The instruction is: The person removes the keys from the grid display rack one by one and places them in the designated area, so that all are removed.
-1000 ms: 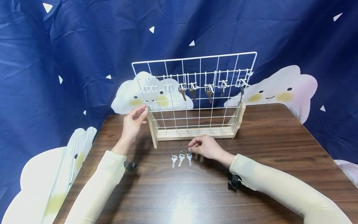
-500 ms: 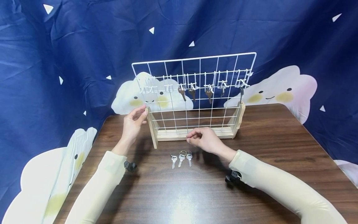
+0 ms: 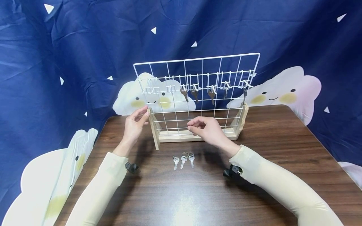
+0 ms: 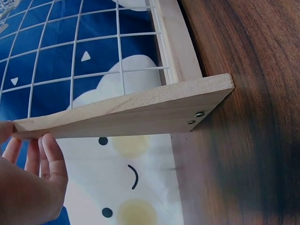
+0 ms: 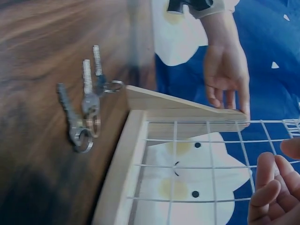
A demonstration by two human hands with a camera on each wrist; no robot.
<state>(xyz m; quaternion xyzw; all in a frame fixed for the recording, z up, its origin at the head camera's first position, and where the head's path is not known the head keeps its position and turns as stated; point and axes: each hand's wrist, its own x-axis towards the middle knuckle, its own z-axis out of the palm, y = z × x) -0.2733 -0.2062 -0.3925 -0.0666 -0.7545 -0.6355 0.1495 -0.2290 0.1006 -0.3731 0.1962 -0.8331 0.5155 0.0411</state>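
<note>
The left hand (image 3: 134, 125) pinches the side panel (image 4: 140, 123), which should steady the wire grid (image 3: 202, 100); I can't tell whether the curled right hand (image 3: 208, 129) holds anything. Three keys (image 3: 183, 161) lie on the worktop (image 3: 158, 188).

Overhead light throws white glare onto the glossy worktop (image 3: 185, 208) and soft shadows under both pale sleeves (image 3: 103, 185) in our sharp, bright head view, where the blue backdrop (image 3: 172, 18) darkens toward the upper right. Our wrist views run dimmer, the right one blurring the keys (image 5: 90, 101) and wood grain.
</note>
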